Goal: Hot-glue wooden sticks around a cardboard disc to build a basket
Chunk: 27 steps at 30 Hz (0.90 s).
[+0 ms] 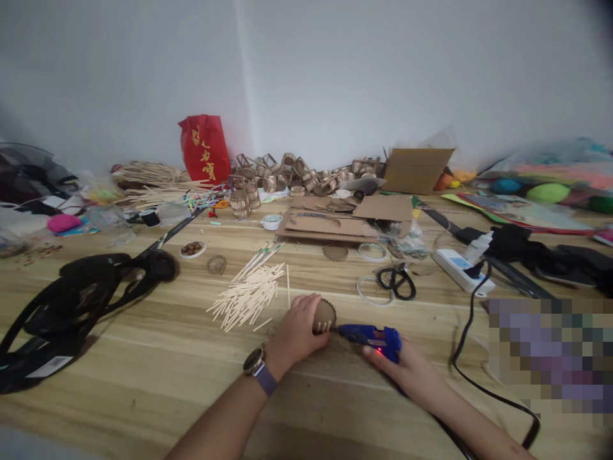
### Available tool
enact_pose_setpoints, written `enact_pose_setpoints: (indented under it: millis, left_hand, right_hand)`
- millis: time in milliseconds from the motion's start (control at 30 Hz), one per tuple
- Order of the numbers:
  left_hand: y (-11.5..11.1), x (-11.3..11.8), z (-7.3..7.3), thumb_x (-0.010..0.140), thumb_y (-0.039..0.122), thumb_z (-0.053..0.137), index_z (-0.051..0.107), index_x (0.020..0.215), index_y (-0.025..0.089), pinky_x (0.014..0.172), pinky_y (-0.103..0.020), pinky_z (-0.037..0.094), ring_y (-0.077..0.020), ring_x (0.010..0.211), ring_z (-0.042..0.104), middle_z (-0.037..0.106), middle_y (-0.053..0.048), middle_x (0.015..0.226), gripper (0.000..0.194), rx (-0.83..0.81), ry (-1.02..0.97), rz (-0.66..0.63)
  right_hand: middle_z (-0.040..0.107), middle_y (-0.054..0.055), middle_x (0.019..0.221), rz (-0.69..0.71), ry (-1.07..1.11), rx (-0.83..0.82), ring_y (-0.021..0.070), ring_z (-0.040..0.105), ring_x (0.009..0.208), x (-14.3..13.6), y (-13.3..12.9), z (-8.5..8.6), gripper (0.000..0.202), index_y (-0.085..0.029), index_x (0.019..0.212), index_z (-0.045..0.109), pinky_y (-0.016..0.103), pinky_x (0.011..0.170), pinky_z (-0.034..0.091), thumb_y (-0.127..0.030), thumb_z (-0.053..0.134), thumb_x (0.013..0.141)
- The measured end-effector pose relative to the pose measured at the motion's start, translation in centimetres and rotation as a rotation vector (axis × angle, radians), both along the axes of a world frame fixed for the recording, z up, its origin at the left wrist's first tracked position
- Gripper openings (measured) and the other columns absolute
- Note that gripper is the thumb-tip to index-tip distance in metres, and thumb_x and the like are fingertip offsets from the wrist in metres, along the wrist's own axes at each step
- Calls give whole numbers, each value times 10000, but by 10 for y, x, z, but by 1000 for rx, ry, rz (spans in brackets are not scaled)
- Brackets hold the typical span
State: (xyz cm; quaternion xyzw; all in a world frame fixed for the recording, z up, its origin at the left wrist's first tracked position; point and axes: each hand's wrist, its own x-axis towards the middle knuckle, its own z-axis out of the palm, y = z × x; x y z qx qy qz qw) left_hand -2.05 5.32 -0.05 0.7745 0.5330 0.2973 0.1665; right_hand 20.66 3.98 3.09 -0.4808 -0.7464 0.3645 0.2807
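My left hand (pixel 302 326), with a watch on its wrist, is closed round a round cardboard disc (pixel 325 313). A few short pale sticks stand along the disc's near edge. In my right hand (pixel 405 367) is a blue hot glue gun (pixel 371 338), its red light lit. The gun's nozzle points left and reaches the disc's right edge; whether it touches cannot be made out. Left of my left hand lies a loose heap of short wooden sticks (pixel 251 294). A single stick (pixel 288 286) lies just beyond my fingers.
Black-handled scissors (pixel 396 282) and a white ring (pixel 376 291) lie beyond the glue gun. A power strip (pixel 462 271) with a black cord is at right. Cardboard sheets (pixel 330 227) and several small stick-walled pieces (pixel 287 176) sit behind. A black strapped object (pixel 90 306) lies left.
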Motion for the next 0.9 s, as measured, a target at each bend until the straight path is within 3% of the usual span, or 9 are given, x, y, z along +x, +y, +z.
enact_pose_setpoints:
  millis: [500, 667, 800, 900]
  left_hand:
    - [0, 0, -1, 679, 174, 654, 421, 1308, 179, 1066, -472, 396, -281, 1237, 448, 533, -109, 1299, 671, 10, -18, 6]
    - [-1, 0, 1, 696, 186, 656, 416, 1321, 203, 1068, -476, 389, -277, 1240, 451, 535, -96, 1304, 670, 8, -12, -5]
    - [-1, -3, 0, 720, 236, 700, 399, 1346, 192, 1097, -483, 357, -283, 1290, 420, 495, -121, 1367, 695, -14, 23, -11]
    - [-1, -8, 4, 679, 384, 786, 389, 1359, 150, 1121, -502, 313, -324, 1358, 333, 399, -173, 1447, 821, -53, 75, -52]
  right_hand:
    - [763, 95, 868, -31, -16, -20, 281, 680, 798, -2, -3, 3, 423, -176, 884, 730, 373, 753, 534, -540, 558, 756]
    - [725, 41, 684, -178, 40, -81, 253, 654, 692, 4, 4, -3, 434, -215, 714, 695, 341, 672, 524, -637, 596, 691]
    - [638, 0, 571, -383, 351, -303, 158, 581, 539, 16, 20, -8, 448, -185, 707, 671, 249, 500, 456, -633, 657, 690]
    - [526, -47, 461, -376, 677, -573, 98, 476, 415, 27, 31, -4, 364, -165, 770, 681, 196, 386, 382, -515, 740, 692]
